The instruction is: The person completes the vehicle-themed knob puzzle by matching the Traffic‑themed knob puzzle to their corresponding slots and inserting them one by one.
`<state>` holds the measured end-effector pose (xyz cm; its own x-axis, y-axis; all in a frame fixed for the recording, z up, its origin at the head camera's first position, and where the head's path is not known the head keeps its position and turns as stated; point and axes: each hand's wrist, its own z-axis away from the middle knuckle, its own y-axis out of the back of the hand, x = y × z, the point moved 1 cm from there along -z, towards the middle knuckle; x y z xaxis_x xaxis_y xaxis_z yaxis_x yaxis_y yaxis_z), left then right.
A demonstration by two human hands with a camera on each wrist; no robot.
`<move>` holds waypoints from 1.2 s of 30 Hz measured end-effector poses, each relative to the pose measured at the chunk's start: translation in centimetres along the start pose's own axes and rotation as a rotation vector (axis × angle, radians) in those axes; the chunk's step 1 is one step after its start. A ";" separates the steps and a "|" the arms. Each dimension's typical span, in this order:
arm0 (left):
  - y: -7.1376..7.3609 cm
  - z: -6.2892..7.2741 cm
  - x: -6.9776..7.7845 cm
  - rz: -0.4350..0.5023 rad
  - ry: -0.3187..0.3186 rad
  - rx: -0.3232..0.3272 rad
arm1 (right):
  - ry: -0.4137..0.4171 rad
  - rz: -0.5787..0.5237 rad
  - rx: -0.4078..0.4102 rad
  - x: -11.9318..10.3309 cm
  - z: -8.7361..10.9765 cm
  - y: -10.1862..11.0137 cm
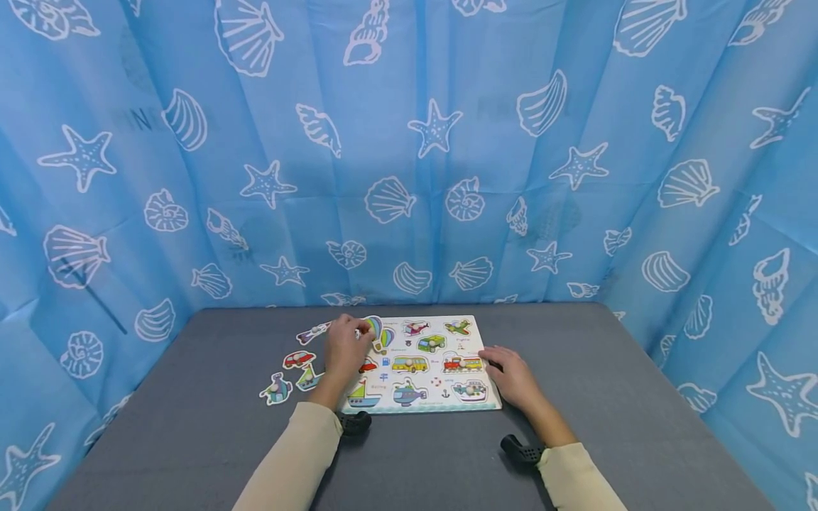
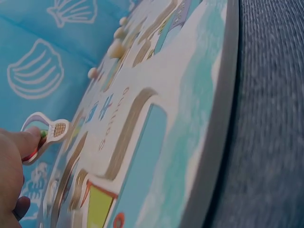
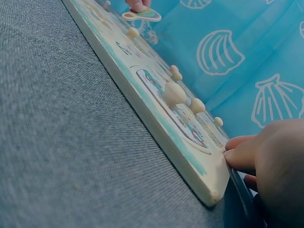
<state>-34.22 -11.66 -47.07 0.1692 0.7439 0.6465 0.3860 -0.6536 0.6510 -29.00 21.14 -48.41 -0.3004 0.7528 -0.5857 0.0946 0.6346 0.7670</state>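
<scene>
A white wooden puzzle board (image 1: pixel 483 403) with vehicle pieces lies on the grey table. My left hand (image 1: pixel 346 349) pinches the hot-air balloon piece (image 1: pixel 378 331) above the board's upper left corner; the balloon piece (image 2: pixel 47 134) shows tilted off the board (image 2: pixel 190 95) in the left wrist view. My right hand (image 1: pixel 513 376) rests on the table with its fingertips (image 3: pixel 240 156) against the board's right edge (image 3: pixel 209 183). The balloon piece (image 3: pixel 141 15) also appears far off in the right wrist view.
Several loose pieces lie left of the board: a rocket (image 1: pixel 312 332), a red car (image 1: pixel 298 359), a sailboat (image 1: pixel 309 378) and a round-knobbed piece (image 1: pixel 276 389). A blue seashell curtain (image 1: pixel 409 156) walls the table on three sides.
</scene>
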 end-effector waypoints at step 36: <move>-1.9 1.2 0.5 -0.248 -0.117 -0.077 | -0.005 -0.012 -0.002 0.1 0.0 -0.1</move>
<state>-33.73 -9.89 -48.46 0.1832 0.8903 0.4168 0.3596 -0.4553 0.8145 -29.07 21.10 -48.52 -0.2970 0.7461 -0.5960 0.0893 0.6431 0.7606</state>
